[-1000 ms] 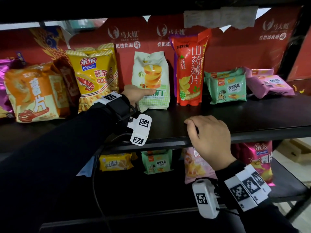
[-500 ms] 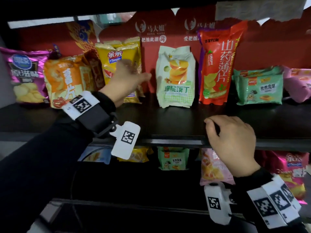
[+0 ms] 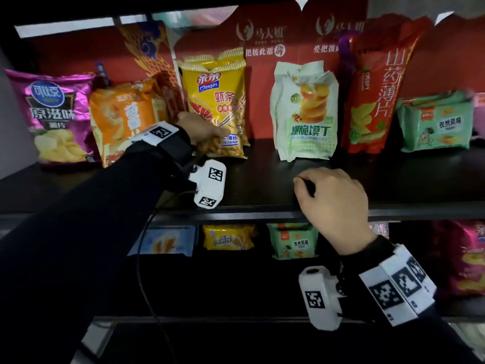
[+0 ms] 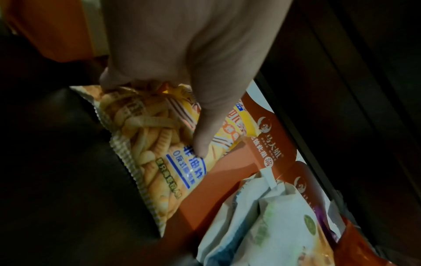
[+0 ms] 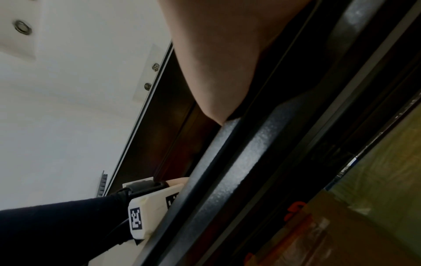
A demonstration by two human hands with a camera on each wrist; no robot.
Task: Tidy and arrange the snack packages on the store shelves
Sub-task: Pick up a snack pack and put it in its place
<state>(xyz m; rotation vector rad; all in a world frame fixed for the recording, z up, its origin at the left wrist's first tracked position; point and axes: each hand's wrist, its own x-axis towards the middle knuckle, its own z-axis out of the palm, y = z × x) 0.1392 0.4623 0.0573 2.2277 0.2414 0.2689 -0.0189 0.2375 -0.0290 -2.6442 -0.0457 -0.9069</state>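
A yellow shrimp-stick bag [image 3: 217, 101] stands upright on the upper shelf [image 3: 262, 185], with a second like it behind. My left hand [image 3: 207, 131] grips its lower left part. In the left wrist view the thumb [image 4: 202, 140] presses the front of this bag [image 4: 159, 171] while the fingers curl round its edge. My right hand [image 3: 333, 203] lies on the shelf's front edge [image 3: 236, 214] with its fingers curled over the top. The right wrist view shows part of that hand [image 5: 216, 63] against the black lip [image 5: 250, 162].
On the upper shelf stand a purple chip bag [image 3: 52, 114], an orange bag [image 3: 123, 119], a white-green bag [image 3: 304, 111], a tall red bag [image 3: 378, 88] and green packs [image 3: 435, 122]. Blue [image 3: 165, 241], yellow [image 3: 228, 237], green [image 3: 294, 243] and pink [image 3: 467, 258] packs sit on the shelf below.
My left hand left the white-green bag, moved left and took hold of the yellow shrimp-stick bag low down. The right hand stayed on the shelf edge.
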